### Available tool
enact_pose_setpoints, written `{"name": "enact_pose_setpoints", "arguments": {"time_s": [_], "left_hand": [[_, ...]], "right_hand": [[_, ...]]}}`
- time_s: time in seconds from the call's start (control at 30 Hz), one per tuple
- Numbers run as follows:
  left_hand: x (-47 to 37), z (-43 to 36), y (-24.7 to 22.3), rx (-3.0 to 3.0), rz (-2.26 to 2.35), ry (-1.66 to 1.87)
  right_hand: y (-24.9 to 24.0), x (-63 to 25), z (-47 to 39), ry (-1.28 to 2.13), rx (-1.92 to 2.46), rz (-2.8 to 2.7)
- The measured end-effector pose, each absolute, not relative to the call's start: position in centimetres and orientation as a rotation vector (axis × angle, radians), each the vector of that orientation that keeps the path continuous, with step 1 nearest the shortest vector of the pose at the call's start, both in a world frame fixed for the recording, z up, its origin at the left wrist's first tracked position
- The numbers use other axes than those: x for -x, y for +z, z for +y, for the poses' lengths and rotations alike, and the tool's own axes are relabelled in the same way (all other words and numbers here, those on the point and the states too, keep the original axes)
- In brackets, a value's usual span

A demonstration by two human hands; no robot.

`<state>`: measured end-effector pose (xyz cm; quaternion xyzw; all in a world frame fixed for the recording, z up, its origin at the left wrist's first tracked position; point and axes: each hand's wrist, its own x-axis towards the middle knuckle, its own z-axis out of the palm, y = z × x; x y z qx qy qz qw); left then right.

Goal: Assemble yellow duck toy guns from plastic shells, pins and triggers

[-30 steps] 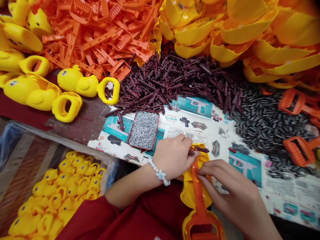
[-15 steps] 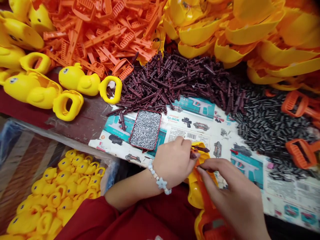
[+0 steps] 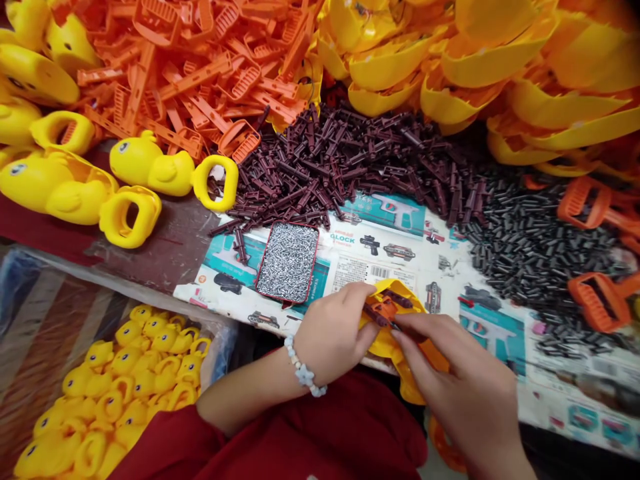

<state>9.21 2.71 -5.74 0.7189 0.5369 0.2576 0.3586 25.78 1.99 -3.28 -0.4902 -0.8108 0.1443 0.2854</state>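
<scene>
My left hand (image 3: 340,327), with a beaded bracelet on the wrist, is closed round the left side of a yellow shell (image 3: 413,373). Inside the shell's open top lie an orange part (image 3: 384,308) and dark maroon pieces (image 3: 403,299). My right hand (image 3: 457,367) pinches at the shell's inner edge, thumb and forefinger together over a small dark piece (image 3: 396,327), mostly hidden by the fingertips. The shell is tilted above the table's front edge, near my lap.
A red-rimmed tray (image 3: 317,267) of small metal pieces sits on the printed sheet (image 3: 350,260). Behind are heaps of maroon parts (image 3: 320,160), black pins (image 3: 530,247), orange handles (image 3: 200,67) and yellow shells (image 3: 480,60). Yellow ducks (image 3: 150,163) lie left; a lined box (image 3: 220,347) holds more.
The yellow shell has turned so its inside faces up more, showing the orange and maroon parts. My left hand has shifted its hold, and the orange handle below has moved largely out of sight.
</scene>
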Motion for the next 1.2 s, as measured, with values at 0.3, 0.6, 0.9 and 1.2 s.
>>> {"name": "enact_pose_setpoints", "arguments": {"time_s": [0.3, 0.6, 0.9, 1.2], "left_hand": [[-9.4, 2.6, -5.4, -2.021, 1.411, 0.714], [-9.3, 2.9, -5.3, -2.196, 1.380, 0.816], [-9.3, 2.7, -5.4, -2.185, 1.388, 0.810], [-9.4, 2.7, -5.2, -2.154, 1.395, 0.585]], "right_hand": [[-3.6, -25.2, 2.2, 0.195, 1.310, -2.210], [-3.4, -23.6, 2.3, -0.176, 1.306, -2.248], [-3.6, -23.7, 2.4, -0.129, 1.318, -2.203], [-4.0, -23.7, 2.7, -0.167, 1.219, -2.307]]}}
